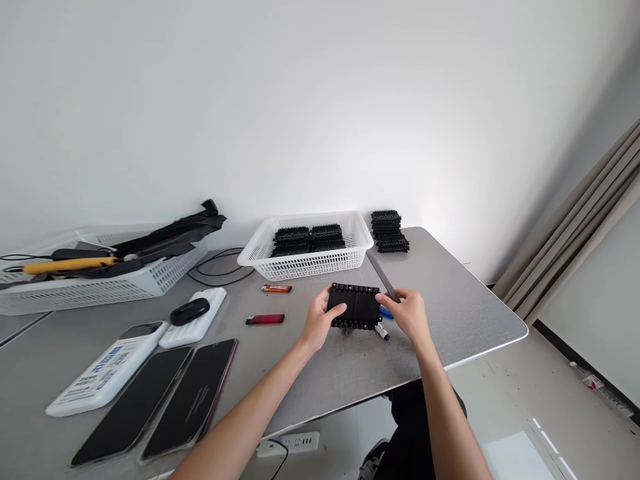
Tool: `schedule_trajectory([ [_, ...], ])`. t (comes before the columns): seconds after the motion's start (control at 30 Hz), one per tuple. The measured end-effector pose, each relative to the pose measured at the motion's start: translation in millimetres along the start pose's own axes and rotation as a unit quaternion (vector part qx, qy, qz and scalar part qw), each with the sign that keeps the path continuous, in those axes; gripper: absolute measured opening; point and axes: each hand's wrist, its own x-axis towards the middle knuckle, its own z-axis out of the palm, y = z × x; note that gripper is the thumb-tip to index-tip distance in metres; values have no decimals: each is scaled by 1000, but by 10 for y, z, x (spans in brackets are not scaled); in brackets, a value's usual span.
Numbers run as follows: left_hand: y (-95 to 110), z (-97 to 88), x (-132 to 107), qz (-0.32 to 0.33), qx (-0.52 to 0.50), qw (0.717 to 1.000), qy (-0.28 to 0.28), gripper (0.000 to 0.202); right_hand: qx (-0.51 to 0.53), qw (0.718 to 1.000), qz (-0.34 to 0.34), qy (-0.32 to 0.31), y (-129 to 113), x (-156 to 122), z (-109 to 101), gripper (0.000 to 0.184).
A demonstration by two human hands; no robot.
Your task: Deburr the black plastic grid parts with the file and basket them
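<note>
Both my hands hold a flat black plastic part [356, 306] with notched edges just above the grey table [460, 313]. My left hand [320, 321] grips its left end, thumb on top. My right hand [411, 313] pinches its right end with closed fingers. Under that hand lie a blue marker [386, 313], a white pen [383, 331] and a thin grey metal strip [383, 275].
A white basket [350, 230] holding more black parts stands behind, with a stack of black parts [389, 231] beside it. Two lighters [276, 289] [265, 319], phones [193, 393], a power bank with an earbud case [190, 311] and a second basket of tools [75, 280] lie to the left. The table edge is near right.
</note>
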Motion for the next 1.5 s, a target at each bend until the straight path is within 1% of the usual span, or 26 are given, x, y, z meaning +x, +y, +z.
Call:
schedule_trajectory([
  [0.1,38,-15,4,-21,-19,1000,-2,45,60,998,11,-27,34,24,-43,41],
  [0.2,56,-22,-3,-45,-29,998,-12,45,93,994,22,-46,54,25,-14,42],
  [0.33,47,-24,-10,-50,-13,999,-15,50,99,993,13,-61,60,9,53,41],
  [0.47,34,-23,-8,-34,33,999,9,49,87,994,-1,-69,56,-3,93,38],
  [0.57,31,-18,-7,-18,58,998,20,49,78,995,3,-58,37,-7,91,36],
  [0.67,32,-8,-9,-14,60,998,19,48,74,997,-4,-34,-4,-21,70,36],
  [0.77,32,0,-12,-17,52,998,16,48,61,998,-22,-14,-51,-43,59,36],
  [0.87,35,4,-14,-17,50,998,15,48,41,997,-55,-19,-84,-59,82,31],
  [0.93,40,5,-16,-15,51,998,16,47,14,996,-82,-12,-97,-66,110,26],
  [1.03,39,5,-16,-13,55,998,18,45,-56,991,-122,22,-112,-82,147,22],
  [1.13,18,-6,-5,-4,70,997,16,42,-118,981,-144,47,-121,-111,173,20],
  [1.33,-47,-54,32,49,132,990,29,38,-199,967,-133,82,-97,-147,246,23],
  [1.4,-55,-66,37,56,142,988,32,38,-193,970,-130,77,-85,-136,267,23],
  [1.5,-55,-76,35,60,139,988,40,38,-135,982,-114,59,-72,-111,265,18],
])
